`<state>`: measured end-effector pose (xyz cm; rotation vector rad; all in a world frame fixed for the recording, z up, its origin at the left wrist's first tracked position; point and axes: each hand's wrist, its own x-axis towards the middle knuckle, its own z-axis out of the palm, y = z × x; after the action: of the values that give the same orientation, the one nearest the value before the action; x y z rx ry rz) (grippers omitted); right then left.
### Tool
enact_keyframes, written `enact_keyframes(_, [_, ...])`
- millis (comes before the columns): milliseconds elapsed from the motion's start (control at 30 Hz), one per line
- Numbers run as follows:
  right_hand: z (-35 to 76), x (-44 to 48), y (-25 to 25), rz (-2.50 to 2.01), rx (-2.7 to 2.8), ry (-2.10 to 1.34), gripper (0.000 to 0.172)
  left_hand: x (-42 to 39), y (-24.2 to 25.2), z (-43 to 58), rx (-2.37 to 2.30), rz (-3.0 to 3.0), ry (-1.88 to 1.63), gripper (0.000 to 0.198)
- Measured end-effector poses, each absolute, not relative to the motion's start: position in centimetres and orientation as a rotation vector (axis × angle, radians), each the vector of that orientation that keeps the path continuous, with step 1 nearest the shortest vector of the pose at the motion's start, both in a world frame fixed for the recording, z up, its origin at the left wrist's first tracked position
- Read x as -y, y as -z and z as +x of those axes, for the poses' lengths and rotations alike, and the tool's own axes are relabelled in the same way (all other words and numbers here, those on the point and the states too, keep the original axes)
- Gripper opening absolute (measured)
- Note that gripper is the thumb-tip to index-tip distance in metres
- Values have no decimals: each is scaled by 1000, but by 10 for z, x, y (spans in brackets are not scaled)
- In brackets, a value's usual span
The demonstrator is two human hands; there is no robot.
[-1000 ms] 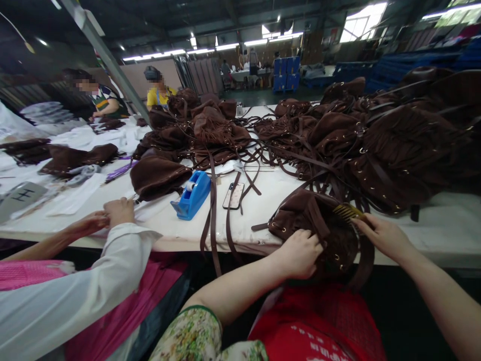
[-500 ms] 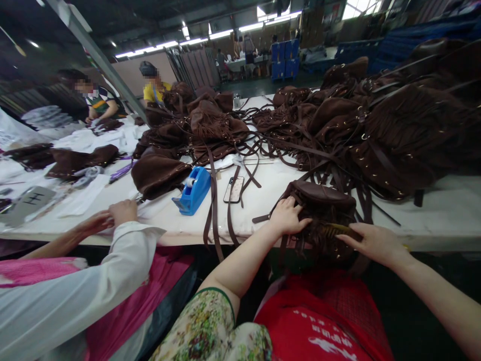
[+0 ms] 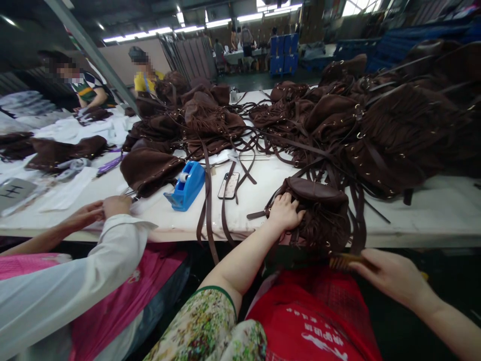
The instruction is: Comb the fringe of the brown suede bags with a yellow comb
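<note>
A brown suede fringed bag (image 3: 319,210) lies at the white table's (image 3: 424,220) front edge, its fringe hanging over the edge. My left hand (image 3: 284,213) presses on the bag's left side, fingers curled on the suede. My right hand (image 3: 393,276) is below the table edge, closed on a yellow-brown comb (image 3: 343,261) whose teeth sit at the ends of the fringe.
Heaps of like brown bags (image 3: 394,125) and loose straps (image 3: 205,200) cover the table's middle and right. A blue tape dispenser (image 3: 186,186) and a phone (image 3: 229,186) lie left of my bag. A co-worker's hands (image 3: 101,210) work at my left; other people sit farther back.
My right hand drew the comb down through the fringe, from the bag's top to below the table edge. My left hand shifted up onto the bag's left side.
</note>
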<state>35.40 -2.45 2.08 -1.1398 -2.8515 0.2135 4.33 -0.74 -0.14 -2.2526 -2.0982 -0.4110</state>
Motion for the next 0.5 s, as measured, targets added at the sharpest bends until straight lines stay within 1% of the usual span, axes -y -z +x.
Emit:
enact_keyframes(133, [331, -37, -47, -1209, 2669, 245, 59, 9, 2, 43, 2078, -2233, 417, 48])
enact_keyframes(233, [296, -65, -59, -1118, 2694, 410, 56, 11, 2, 42, 2076, -2228, 423, 48])
enact_keyframes(367, [269, -80, -60, -1043, 2845, 487, 47, 10, 1, 42, 2087, -2232, 436, 49])
enact_keyframes(500, [293, -79, -48, -1010, 2974, 378, 45, 8, 2, 42, 2105, -2256, 439, 50])
